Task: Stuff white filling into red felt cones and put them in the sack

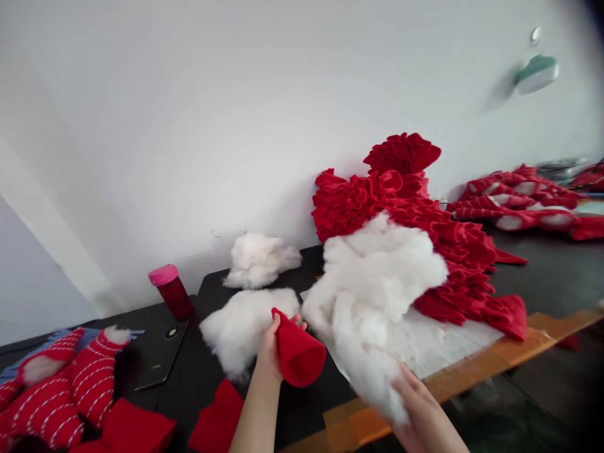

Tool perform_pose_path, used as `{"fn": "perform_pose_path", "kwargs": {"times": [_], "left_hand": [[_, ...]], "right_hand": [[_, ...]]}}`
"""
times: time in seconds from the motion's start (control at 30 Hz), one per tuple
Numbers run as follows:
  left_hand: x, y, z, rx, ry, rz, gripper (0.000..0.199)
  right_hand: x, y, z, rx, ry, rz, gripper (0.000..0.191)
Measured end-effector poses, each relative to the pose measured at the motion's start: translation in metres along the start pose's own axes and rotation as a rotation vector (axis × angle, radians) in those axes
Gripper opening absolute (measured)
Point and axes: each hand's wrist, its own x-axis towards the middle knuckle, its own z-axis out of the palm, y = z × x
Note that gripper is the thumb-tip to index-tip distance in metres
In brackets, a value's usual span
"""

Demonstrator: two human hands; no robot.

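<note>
A small red felt cone (298,352) is gripped in my left hand (270,352), its wide end facing me and its tip pointing away. My right hand (415,396) is closed around a tuft of white stuffing (377,371), which still joins the large fluffy heap (377,270) behind it. Just beyond my left hand lies a smaller clump of stuffing (240,327), with another clump (262,258) against the wall. Behind the large heap, many red fabric pieces (377,195) are stacked.
To the left are a pink-lidded red bottle (172,292), a dark phone or tablet (163,355) and stuffed red striped pieces (47,402). More striped pieces (519,198) lie far right. Brown tape (453,387) covers the table's front edge. A green-and-white lamp (538,74) hangs on the wall.
</note>
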Motion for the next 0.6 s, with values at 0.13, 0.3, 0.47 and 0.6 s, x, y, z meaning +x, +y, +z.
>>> {"fn": "perform_pose_path", "kwargs": {"times": [0.13,0.3,0.47,0.6], "left_hand": [[-0.017,-0.009,0.01,-0.074,0.016,0.006,0.025],[-0.047,-0.025,0.02,-0.126,0.011,0.045,0.035],[-0.07,-0.043,0.02,-0.151,-0.031,0.063,0.049],[-0.082,-0.057,0.017,-0.18,-0.072,0.082,0.054]], "right_hand": [[-0.036,0.027,0.017,-0.524,0.001,-0.422,0.032],[-0.028,0.061,0.041,-0.901,0.075,-0.726,0.046],[-0.023,0.069,0.053,-0.827,-0.117,-0.639,0.047],[-0.014,0.07,0.073,-0.653,-0.202,-0.543,0.038]]}}
